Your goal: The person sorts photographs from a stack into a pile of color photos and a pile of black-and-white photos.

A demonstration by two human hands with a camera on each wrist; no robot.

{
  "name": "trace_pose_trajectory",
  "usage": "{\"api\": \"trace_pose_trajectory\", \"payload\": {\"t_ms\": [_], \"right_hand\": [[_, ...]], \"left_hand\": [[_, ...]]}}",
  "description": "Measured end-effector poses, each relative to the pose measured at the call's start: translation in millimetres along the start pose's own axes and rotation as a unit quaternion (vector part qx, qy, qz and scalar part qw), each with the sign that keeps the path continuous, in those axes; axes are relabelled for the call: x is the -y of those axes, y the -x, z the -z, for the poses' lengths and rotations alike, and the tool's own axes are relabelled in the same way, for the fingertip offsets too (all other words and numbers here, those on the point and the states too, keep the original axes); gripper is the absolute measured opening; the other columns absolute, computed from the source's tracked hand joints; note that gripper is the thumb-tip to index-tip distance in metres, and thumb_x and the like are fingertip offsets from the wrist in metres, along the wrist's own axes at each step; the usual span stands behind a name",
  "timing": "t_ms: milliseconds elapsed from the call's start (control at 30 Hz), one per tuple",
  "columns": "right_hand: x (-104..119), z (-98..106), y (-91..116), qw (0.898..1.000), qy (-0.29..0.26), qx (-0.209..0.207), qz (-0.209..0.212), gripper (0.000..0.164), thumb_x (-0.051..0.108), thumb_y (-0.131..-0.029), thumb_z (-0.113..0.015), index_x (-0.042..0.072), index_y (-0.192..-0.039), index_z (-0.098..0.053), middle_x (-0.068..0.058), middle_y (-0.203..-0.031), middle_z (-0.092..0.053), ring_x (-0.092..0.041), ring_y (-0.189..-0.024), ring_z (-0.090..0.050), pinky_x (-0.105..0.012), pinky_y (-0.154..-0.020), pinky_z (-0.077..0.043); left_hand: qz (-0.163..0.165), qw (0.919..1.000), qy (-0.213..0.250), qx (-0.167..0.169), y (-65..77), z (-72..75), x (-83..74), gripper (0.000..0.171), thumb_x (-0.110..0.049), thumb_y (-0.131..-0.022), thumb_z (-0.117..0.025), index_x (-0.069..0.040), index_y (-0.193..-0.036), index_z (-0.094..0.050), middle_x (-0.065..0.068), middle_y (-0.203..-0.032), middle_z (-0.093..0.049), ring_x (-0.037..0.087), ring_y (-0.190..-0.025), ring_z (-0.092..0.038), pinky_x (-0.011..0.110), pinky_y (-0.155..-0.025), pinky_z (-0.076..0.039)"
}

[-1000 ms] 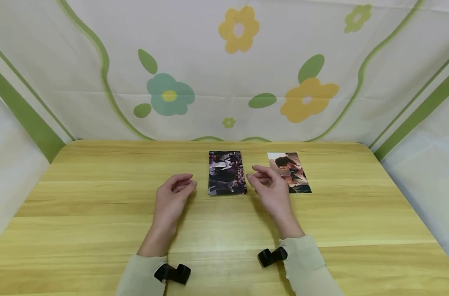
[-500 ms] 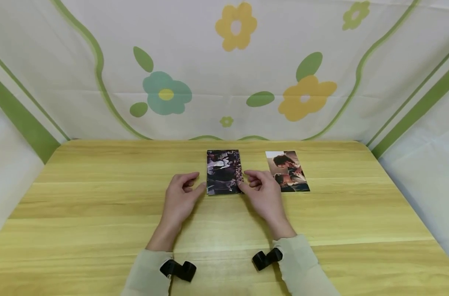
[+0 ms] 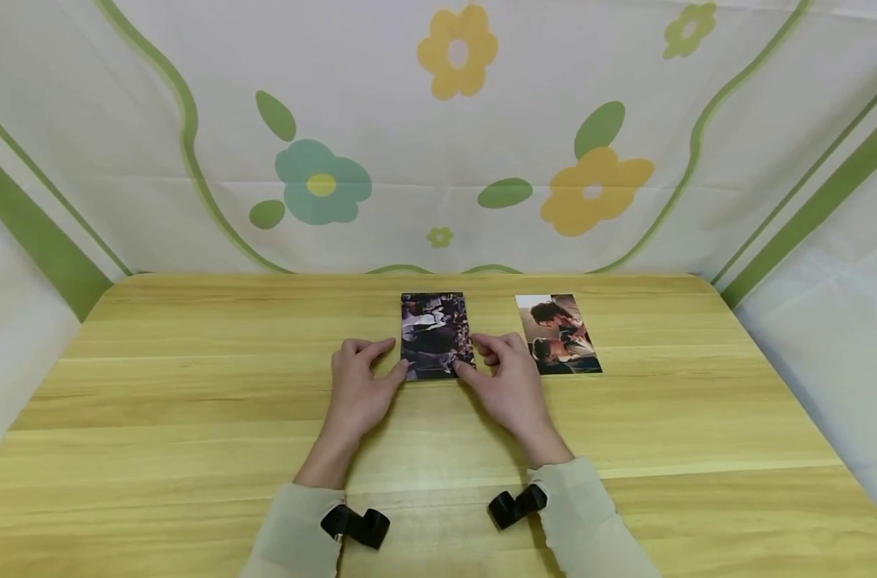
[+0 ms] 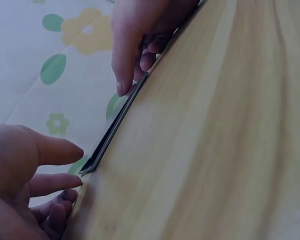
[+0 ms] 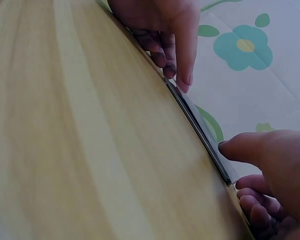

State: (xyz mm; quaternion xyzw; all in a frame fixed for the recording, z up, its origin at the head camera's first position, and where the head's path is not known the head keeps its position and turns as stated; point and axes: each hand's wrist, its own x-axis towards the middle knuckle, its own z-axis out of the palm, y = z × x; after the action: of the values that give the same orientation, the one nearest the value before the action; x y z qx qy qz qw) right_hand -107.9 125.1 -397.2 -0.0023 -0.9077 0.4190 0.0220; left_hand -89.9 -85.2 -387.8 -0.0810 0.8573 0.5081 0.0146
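A neat stack of photo prints (image 3: 432,329) lies on the wooden table, its top print a dark crowd scene with a white-clad figure. At its left edge is my left hand (image 3: 359,389), thumb tip right at the near corner and index finger reaching toward the side. My right hand (image 3: 506,385) holds the stack's right edge, thumb over the top print and curled fingers along the side. Seen edge-on in the left wrist view, the stack (image 4: 112,127) shows several layers. A single photo (image 3: 559,333) of people in warm tones lies right of the stack.
The wooden table (image 3: 192,425) meets a white cloth backdrop (image 3: 409,152) with printed flowers at its far edge. Similar cloth hangs at both sides. Black wrist mounts (image 3: 517,507) sit on both light sleeves.
Both hands have moved inward to the stack, the left from further left, the right from beside the single photo. The right thumb now overlaps the top print. The view has shifted slightly.
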Motion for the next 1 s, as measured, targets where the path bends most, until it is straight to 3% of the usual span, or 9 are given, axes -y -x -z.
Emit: {"api": "trace_pose_trajectory", "payload": {"t_ms": [367, 1000], "right_hand": [[-0.6, -2.7, -0.3, 1.0, 0.012, -0.005, -0.006, 0.051, 0.028, -0.092, -0.086, 0.013, -0.139, -0.073, -0.007, -0.116, -0.062, -0.023, -0.103, -0.059, -0.035, -0.09, -0.047], [-2.3, -3.5, -0.2, 1.0, 0.003, -0.015, 0.003, 0.049, 0.028, -0.092, -0.085, 0.014, -0.138, -0.074, -0.006, -0.116, -0.065, -0.023, -0.103, -0.061, -0.036, -0.09, -0.048]], "left_hand": [[-0.03, 0.9985, -0.042, -0.021, -0.5, -4.8, 3.3, 0.044, -0.019, -0.096, -0.079, -0.006, -0.138, -0.073, 0.018, -0.131, -0.06, 0.035, -0.124, -0.045, 0.05, -0.102, -0.045], [-0.042, 0.9977, -0.044, -0.031, 0.2, -8.0, 3.3, 0.045, -0.02, -0.096, -0.078, -0.005, -0.139, -0.072, 0.017, -0.128, -0.061, 0.034, -0.12, -0.046, 0.045, -0.094, -0.043]]}}
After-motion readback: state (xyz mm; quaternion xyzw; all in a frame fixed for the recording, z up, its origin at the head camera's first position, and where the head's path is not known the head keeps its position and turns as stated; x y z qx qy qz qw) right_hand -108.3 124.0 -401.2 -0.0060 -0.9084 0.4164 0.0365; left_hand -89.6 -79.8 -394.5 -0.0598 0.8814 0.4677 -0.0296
